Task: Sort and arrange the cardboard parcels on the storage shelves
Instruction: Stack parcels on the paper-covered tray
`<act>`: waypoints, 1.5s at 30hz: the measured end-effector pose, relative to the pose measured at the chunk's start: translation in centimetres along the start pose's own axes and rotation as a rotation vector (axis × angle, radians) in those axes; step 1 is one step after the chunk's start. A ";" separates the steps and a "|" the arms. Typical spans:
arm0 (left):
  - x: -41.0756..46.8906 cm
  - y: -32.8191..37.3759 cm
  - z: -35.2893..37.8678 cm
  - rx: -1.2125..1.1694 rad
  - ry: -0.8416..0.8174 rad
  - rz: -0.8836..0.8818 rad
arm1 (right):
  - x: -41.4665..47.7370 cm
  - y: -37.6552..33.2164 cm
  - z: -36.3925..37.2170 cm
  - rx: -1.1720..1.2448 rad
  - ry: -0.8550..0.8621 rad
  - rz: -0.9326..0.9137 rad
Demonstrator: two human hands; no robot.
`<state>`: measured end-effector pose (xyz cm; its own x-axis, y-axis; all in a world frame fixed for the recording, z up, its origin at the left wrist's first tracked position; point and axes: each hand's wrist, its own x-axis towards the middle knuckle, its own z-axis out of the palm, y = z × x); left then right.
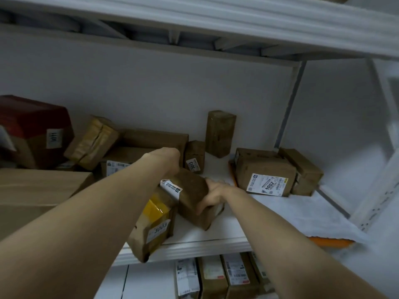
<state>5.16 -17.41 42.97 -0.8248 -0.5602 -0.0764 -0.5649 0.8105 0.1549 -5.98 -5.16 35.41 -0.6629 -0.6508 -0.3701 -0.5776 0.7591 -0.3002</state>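
Mid-placement: brown parcel (191, 192) at frame centre, tilted against 3003 parcel (154, 223). Right hand (212, 196) clamped round its near end. Left hand (169, 158) over far end, fingers hidden, grip can't tell. Next: seat it flat on shelf (228, 236).

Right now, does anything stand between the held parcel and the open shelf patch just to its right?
Nothing visible does. The right hand grips the parcel, and only white shelf surface shows between it and the 2004 box.

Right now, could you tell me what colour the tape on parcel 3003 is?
Yellow tape, head view.
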 end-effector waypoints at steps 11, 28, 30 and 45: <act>0.5 4.0 -1.1 -0.644 0.090 -0.072 | -4.2 4.4 -3.3 1.004 0.046 -0.121; -0.3 10.1 2.2 -1.250 -0.170 -0.009 | -7.6 8.3 -2.8 1.655 0.180 -0.133; 0.1 10.4 2.5 -0.998 -0.076 0.003 | -7.9 8.7 -3.3 1.615 0.264 -0.145; -0.4 11.9 3.5 -0.705 0.216 0.077 | -8.4 10.3 -4.9 1.847 0.744 -0.001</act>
<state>-1.30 -6.97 41.37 -0.7972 -0.5862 0.1444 -0.2957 0.5876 0.7532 -8.71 8.08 39.72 -0.9770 -0.1580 -0.1430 0.2015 -0.4663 -0.8614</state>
